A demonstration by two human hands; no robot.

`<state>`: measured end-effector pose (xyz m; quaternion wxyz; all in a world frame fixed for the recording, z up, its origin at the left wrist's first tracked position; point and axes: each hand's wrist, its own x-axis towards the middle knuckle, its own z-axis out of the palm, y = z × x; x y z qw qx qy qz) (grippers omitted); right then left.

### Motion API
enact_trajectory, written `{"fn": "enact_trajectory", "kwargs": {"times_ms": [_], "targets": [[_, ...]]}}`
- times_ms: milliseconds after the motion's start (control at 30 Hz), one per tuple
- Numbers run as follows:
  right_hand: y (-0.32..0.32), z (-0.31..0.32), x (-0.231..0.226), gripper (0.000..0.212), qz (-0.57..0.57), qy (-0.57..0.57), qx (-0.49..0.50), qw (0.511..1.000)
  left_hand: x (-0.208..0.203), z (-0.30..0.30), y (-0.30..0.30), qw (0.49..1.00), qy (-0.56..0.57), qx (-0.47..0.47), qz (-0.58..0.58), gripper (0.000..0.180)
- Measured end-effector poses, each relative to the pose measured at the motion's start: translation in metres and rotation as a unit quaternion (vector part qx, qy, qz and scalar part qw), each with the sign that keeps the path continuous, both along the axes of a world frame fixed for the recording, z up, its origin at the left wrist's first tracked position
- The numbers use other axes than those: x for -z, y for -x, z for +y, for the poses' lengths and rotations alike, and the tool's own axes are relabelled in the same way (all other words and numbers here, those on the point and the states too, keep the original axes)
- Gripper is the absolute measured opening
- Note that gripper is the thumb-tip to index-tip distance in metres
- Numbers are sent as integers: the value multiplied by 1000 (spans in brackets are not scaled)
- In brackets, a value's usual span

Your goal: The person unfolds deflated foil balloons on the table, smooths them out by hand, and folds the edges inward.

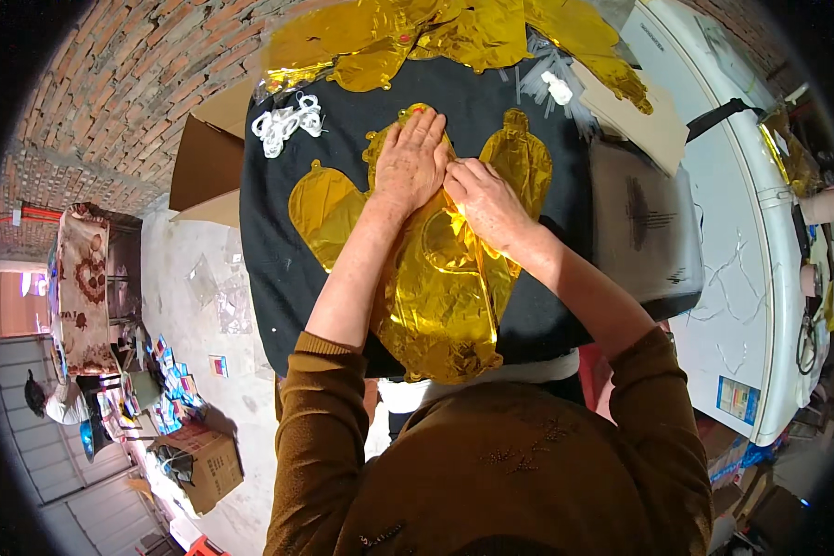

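A shiny gold foil balloon (426, 301), flat and uninflated, is spread on the black cloth (278, 255) in front of me. Its rounded lobes reach left and right, and its lower end lies at the near table edge. My left hand (411, 165) presses flat on its upper middle, fingers stretched and close together. Just right of it, my right hand (491, 206) has its fingers closed on a gathered fold of the foil. Creases run down from that pinch. The fingertips of the right hand are partly hidden.
More gold foil balloons (473, 37) lie along the far edge. White string (287, 122) sits at the far left, thin transparent tubes (537, 85) at the far right. An open carton (215, 157) stands left of the table; a white chest freezer (727, 278) is on the right.
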<state>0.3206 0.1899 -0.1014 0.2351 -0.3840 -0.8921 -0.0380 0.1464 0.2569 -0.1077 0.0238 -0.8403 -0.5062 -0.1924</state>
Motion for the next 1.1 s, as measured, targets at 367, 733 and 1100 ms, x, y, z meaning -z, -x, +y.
{"fn": "enact_trajectory", "kwargs": {"times_ms": [367, 733, 1100], "targets": [[1, -5, -1, 28, 8, -69, 7, 998, -6, -10, -3, 995, -91, -30, -29, 57], [-3, -16, -14, 32, 16, 48, 13, 999, -6, -116, 5, 1000, -19, 22, -11, 64], [-93, 14, -20, 23, -163, -66, 178, 968, 2, -123, 15, 999, -34, 14, 1, 62]]}}
